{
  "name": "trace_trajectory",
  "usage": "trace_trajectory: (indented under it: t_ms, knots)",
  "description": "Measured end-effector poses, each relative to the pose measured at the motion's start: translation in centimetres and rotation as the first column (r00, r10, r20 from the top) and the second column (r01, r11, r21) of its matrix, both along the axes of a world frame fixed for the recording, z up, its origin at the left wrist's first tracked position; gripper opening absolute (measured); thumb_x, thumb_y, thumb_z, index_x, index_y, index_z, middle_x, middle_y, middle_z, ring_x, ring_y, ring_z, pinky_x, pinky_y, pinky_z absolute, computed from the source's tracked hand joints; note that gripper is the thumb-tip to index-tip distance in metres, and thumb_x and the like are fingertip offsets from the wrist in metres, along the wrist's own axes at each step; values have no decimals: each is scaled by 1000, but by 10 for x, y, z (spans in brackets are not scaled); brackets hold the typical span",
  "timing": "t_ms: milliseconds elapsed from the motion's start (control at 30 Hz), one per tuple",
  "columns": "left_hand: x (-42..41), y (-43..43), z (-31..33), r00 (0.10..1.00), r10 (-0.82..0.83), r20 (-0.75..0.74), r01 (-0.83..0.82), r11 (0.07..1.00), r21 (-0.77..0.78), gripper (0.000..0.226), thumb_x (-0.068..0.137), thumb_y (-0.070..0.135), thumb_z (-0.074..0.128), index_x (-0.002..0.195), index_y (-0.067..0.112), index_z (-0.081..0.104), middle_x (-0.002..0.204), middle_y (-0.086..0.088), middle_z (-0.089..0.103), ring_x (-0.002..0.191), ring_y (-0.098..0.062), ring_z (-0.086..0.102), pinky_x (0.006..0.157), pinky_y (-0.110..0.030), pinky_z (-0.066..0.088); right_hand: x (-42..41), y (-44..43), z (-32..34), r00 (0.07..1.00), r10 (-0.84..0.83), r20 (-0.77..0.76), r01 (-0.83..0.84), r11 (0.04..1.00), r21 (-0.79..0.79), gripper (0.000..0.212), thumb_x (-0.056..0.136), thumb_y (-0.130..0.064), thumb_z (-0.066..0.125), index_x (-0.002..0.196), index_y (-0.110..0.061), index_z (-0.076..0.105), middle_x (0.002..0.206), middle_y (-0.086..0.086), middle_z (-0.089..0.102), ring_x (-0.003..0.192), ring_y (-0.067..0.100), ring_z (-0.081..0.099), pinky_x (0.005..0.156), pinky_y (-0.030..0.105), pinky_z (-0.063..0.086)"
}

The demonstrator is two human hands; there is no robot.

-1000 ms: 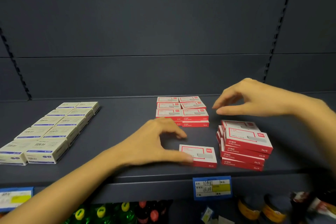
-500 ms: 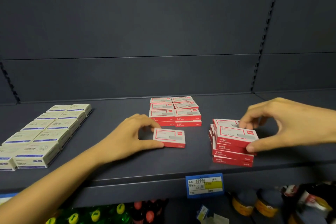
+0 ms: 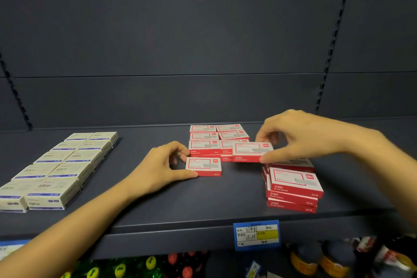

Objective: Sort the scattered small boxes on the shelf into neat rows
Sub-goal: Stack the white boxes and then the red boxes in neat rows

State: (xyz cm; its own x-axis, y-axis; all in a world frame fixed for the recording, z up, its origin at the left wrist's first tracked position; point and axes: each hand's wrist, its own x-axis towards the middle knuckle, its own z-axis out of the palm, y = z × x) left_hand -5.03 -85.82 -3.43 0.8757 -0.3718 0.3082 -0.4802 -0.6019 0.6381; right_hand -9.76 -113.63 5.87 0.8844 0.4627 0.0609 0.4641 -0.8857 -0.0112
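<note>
We record a dark shelf point(image 3: 158, 210) bearing a tidy double row of white boxes point(image 3: 61, 169) at left, red rows point(image 3: 216, 137) at back centre and an uneven red stack point(image 3: 293, 187) at right. The right grip point(image 3: 302, 135) pinches a lifted red box point(image 3: 250, 152) at the rows' front right corner. The left grip point(image 3: 155, 167) curls round a flat red box point(image 3: 203, 166) lying on the shelf just before the rows.

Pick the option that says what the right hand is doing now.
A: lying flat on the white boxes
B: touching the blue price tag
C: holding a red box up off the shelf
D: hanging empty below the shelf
C: the right hand pinches a red box by its end, held up clear of the loose stack beneath it.
</note>
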Motion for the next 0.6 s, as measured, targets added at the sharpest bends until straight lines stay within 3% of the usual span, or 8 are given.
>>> trace_trajectory:
  t_ms: [167,267,467,600]
  knots:
    - [2,-2,-3,999,23,25,-23,1000,6,29,62,36,81,81,31,60,78,18,64,66,-3,48,61,-8,40,22,18,-12,999,-38,-9,36,986,-165,50,77,-59,59,116,-27,56,102,-16,54,89,5,52,62,15,38]
    - [2,-4,-3,999,24,41,-25,1000,12,28,62,36,81,79,32,59,76,19,62,64,-3,49,61,-7,40,31,22,-20,998,-48,-36,40,980,-193,51,77,-59,59,117,-27,57,114,-11,59,94,8,57,70,18,41]
    - [2,-5,-3,998,32,57,-33,999,16,29,62,36,81,79,31,58,76,17,60,64,-4,48,59,-7,39,33,22,-28,997,-61,-36,52,975,-218,51,78,-58,58,120,-28,55,117,-10,60,97,8,58,76,21,43]
    - [-1,-6,-3,996,48,76,-51,998,43,31,63,39,80,83,31,58,85,15,61,70,-5,51,61,-10,41,28,22,-26,999,-30,27,34,988,-152,41,80,-55,58,113,-31,59,106,-17,61,84,3,54,67,16,40]
